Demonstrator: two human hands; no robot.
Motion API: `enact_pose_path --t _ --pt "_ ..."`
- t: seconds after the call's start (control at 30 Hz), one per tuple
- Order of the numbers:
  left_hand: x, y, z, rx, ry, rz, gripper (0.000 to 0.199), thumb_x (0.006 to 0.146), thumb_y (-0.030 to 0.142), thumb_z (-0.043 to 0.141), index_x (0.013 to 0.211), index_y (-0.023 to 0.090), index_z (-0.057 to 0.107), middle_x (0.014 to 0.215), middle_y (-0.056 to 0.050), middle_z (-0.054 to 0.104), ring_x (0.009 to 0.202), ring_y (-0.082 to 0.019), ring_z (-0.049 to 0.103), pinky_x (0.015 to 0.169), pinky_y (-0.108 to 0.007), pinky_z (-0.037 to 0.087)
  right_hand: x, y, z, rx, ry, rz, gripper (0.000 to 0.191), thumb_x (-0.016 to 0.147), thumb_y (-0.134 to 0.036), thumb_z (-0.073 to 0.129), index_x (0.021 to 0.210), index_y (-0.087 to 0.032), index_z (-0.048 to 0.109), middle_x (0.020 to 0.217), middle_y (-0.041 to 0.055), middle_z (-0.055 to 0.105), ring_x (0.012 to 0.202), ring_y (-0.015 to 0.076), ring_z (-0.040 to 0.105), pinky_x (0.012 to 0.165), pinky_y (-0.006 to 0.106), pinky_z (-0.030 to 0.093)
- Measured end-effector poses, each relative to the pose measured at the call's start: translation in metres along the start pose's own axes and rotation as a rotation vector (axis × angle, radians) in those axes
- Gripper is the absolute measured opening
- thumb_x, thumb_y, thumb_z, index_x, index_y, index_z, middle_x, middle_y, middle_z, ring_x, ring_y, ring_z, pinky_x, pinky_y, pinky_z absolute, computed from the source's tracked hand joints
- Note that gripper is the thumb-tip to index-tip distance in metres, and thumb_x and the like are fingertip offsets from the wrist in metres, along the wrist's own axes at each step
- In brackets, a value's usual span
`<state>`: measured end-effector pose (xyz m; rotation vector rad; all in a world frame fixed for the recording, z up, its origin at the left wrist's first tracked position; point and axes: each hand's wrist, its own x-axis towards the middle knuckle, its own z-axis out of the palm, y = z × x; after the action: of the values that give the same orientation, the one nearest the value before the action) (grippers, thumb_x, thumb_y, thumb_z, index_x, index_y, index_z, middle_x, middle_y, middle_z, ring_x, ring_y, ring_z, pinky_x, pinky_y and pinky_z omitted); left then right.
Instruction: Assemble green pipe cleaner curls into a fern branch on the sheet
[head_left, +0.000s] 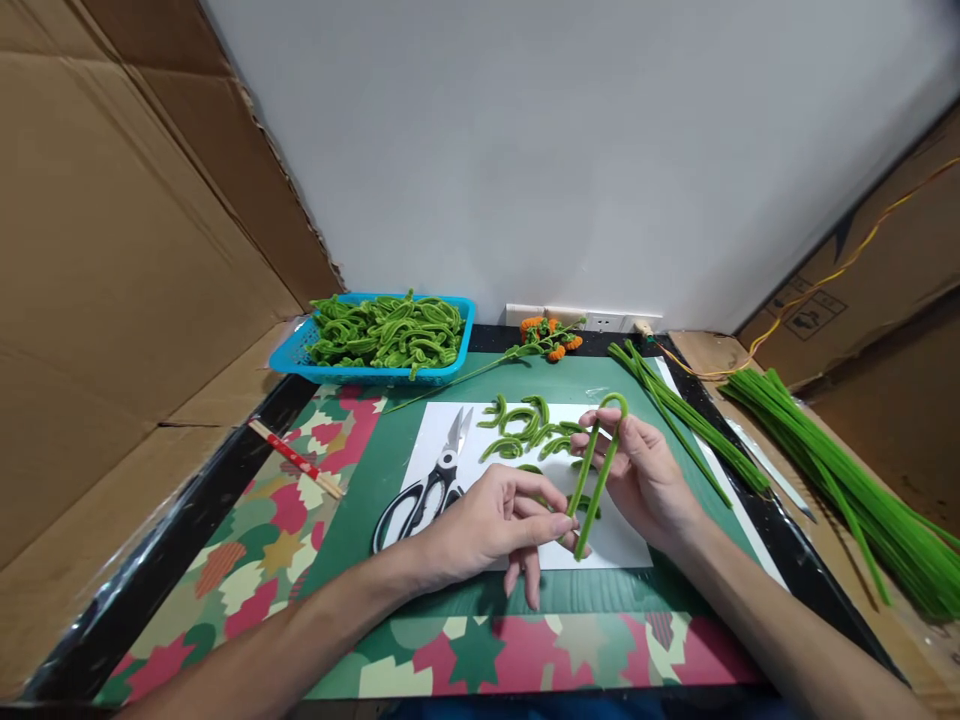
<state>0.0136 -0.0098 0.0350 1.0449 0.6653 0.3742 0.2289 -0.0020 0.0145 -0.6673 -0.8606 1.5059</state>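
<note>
A green pipe cleaner (598,492), bent double into a long narrow loop, is held between both hands over a white paper sheet (420,462). My left hand (511,515) pinches it near its lower ends between thumb and fingers. Near the rounded bend at the top, my right hand (637,465) grips the same piece. Several short curved green pipe cleaner pieces (529,428) lie on the sheet, some partly hidden behind the hands. Black-handled scissors (435,480) rest left of my left hand, blades slightly apart and pointing away.
A blue basket (367,376) full of twisted green pieces stands at the back left. Beside it lies an orange-flowered stem (551,338). Long green pipe cleaner bundles (847,480) lie at right, near a metal blade-like strip (772,468). Wrapped chopsticks (296,458) lie left. Cardboard walls flank both sides.
</note>
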Motion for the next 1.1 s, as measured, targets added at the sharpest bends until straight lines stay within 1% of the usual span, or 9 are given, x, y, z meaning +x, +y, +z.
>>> enact_pose_path --t 0.1,0.23,0.37,0.47,0.6,0.73,0.9,1.0,1.1 --pt "0.0008 -0.0035 0.0012 -0.046 -0.030 -0.023 0.037 0.092 0.046 0.079 0.099 0.017 0.059 0.099 -0.017 0.084 0.044 -0.016 0.072 0.035 -0.018 0.042 0.0005 0.0011 -0.0007 -0.011 0.008 0.015 0.027 0.088 -0.052 0.085 0.097 -0.027 0.081 0.100 0.0043 0.078 0.087 0.0224 0.079 0.084 0.040 0.065" --pt "0.0014 -0.0037 0.0011 -0.073 -0.052 -0.020 0.034 0.094 0.045 0.077 0.101 0.017 0.059 0.099 -0.018 0.084 0.045 -0.016 0.072 0.036 -0.018 0.042 0.0003 0.0003 -0.0003 -0.035 0.008 -0.005 0.026 0.087 -0.050 0.086 0.091 -0.025 0.081 0.099 0.0040 0.078 0.079 0.0195 0.078 0.080 0.036 0.065" --pt "0.0015 -0.0039 0.0022 -0.058 -0.037 -0.008 0.034 0.095 0.045 0.077 0.105 0.016 0.061 0.100 -0.018 0.084 0.046 -0.016 0.073 0.038 -0.018 0.045 -0.0010 -0.0002 0.0015 -0.077 -0.033 -0.013 0.028 0.087 -0.051 0.086 0.085 -0.023 0.081 0.095 0.0042 0.077 0.073 0.0190 0.077 0.078 0.037 0.065" --pt "0.0006 -0.0048 0.0038 -0.030 -0.036 -0.008 0.032 0.094 0.043 0.078 0.098 0.015 0.063 0.103 -0.017 0.084 0.047 -0.015 0.073 0.039 -0.018 0.046 -0.0024 0.0002 0.0036 -0.132 -0.065 -0.016 0.033 0.087 -0.053 0.085 0.081 -0.021 0.080 0.093 0.0059 0.077 0.073 0.0206 0.076 0.077 0.039 0.065" --pt "-0.0007 -0.0048 0.0058 -0.007 -0.057 -0.023 0.033 0.092 0.043 0.080 0.085 0.016 0.061 0.093 -0.014 0.084 0.045 -0.015 0.071 0.036 -0.018 0.042 -0.0030 0.0019 0.0051 -0.162 -0.091 -0.026 0.032 0.089 -0.052 0.084 0.081 -0.021 0.081 0.087 0.0054 0.077 0.071 0.0196 0.074 0.075 0.037 0.063" --pt "0.0002 -0.0041 0.0066 -0.039 -0.065 -0.060 0.040 0.088 0.047 0.083 0.084 0.018 0.056 0.089 -0.013 0.084 0.043 -0.015 0.071 0.035 -0.017 0.041 -0.0020 0.0039 0.0041 -0.148 -0.078 -0.033 0.031 0.087 -0.052 0.085 0.080 -0.021 0.082 0.084 0.0042 0.075 0.071 0.0180 0.073 0.070 0.032 0.061" --pt "0.0023 -0.0077 0.0057 -0.076 -0.071 -0.060 0.045 0.083 0.049 0.087 0.083 0.016 0.057 0.084 -0.015 0.083 0.043 -0.017 0.071 0.036 -0.017 0.044 -0.0022 0.0044 0.0030 -0.137 -0.063 -0.021 0.030 0.086 -0.051 0.087 0.082 -0.022 0.083 0.080 0.0038 0.076 0.066 0.0166 0.073 0.065 0.029 0.059" --pt "0.0027 -0.0100 0.0058 -0.103 -0.077 -0.069 0.044 0.084 0.047 0.087 0.085 0.016 0.057 0.086 -0.016 0.084 0.044 -0.017 0.072 0.036 -0.017 0.045 -0.0027 0.0037 0.0034 -0.143 -0.073 -0.036 0.027 0.087 -0.049 0.087 0.083 -0.022 0.084 0.080 0.0037 0.077 0.066 0.0157 0.073 0.067 0.027 0.058" --pt "0.0027 -0.0108 0.0063 -0.090 -0.095 -0.067 0.038 0.087 0.044 0.085 0.085 0.014 0.062 0.096 -0.018 0.084 0.047 -0.017 0.073 0.036 -0.017 0.047 -0.0027 0.0033 0.0044 -0.155 -0.072 -0.048 0.026 0.089 -0.048 0.086 0.084 -0.022 0.085 0.081 0.0040 0.078 0.066 0.0152 0.072 0.068 0.027 0.058"
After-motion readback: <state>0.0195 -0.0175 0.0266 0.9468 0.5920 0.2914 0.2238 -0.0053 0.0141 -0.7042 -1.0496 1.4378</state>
